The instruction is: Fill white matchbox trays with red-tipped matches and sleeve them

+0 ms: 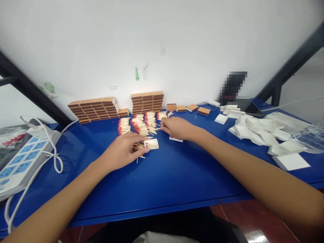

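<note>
My left hand (124, 150) has its thumb and fingers around the left end of a white matchbox tray (153, 144), which holds a few matches. More loose matches show under that palm. My right hand (178, 127) is closed in a pinch beside the rightmost pile of red-tipped matches (162, 115); what it holds, if anything, is too small to make out. Below its palm a second white tray (176, 138) lies partly hidden, with red match heads in it. Further match piles (124, 126) lie behind my left hand.
Stacked brown matchboxes (96, 109) and a second stack (147, 102) stand against the wall, with single boxes (204, 111) to their right. Many white trays (263, 136) are heaped at the right, near clear plastic (312, 136). A power strip (22, 162) with white cables lies at the left.
</note>
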Available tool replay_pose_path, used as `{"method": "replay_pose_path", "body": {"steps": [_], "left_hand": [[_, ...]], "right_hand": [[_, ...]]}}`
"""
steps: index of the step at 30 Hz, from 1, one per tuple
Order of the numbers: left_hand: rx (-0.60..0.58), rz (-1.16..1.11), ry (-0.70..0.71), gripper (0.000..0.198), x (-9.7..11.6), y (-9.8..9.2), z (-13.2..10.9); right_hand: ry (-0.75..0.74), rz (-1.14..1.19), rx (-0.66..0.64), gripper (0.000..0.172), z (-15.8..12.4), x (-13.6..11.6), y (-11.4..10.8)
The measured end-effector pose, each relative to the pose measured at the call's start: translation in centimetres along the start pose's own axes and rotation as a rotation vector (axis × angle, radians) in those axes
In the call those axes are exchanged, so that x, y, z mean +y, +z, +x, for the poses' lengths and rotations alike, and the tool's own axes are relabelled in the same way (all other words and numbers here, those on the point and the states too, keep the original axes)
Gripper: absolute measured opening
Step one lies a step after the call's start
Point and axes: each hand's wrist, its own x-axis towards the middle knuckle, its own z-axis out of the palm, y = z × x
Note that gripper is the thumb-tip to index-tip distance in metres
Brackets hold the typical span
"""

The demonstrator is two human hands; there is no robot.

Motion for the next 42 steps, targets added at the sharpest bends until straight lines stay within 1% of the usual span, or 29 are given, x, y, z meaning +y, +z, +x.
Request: {"method": "replay_pose_path", "body": {"steps": [8,14,22,27,32,38,42], "left_hand": [[0.010,-0.002,0.003,0.036,0.0,0.0,-0.2],[0.024,-0.004,0.010,0.034,0.0,0.1,-0.2],[0.045,-0.003,0.016,0.032,0.0,0.2,-0.4],[0.046,-0.014,0.018,0.032,-0.1,0.2,-0.3],[0.069,-0.003,0.021,0.032,0.0,0.2,-0.3],[0.083,-0.005,0.029,0.031,-0.1,0.2,-0.4],[0.084,0.007,0.027,0.032,-0.1,0.2,-0.4]], "right_hand": [[0.021,-0.007,-0.008,0.019,-0.1,-0.1,-0.6],[0.049,0.004,0.065,0.018,-0.1,0.1,-1.2],[0.040,0.023,0.105,0.016,-0.3,-0.4,-1.4],[0.040,0.042,0.137,0.016,-0.3,-0.2,-1.6],[0.008,0.062,0.203,0.017,-0.5,0.0,-2.0],[-0.019,0.046,0.139,0.015,-0.4,-0.7,-1.6],[-0.021,0.059,0.156,0.015,-0.4,-0.5,-1.3]]}}
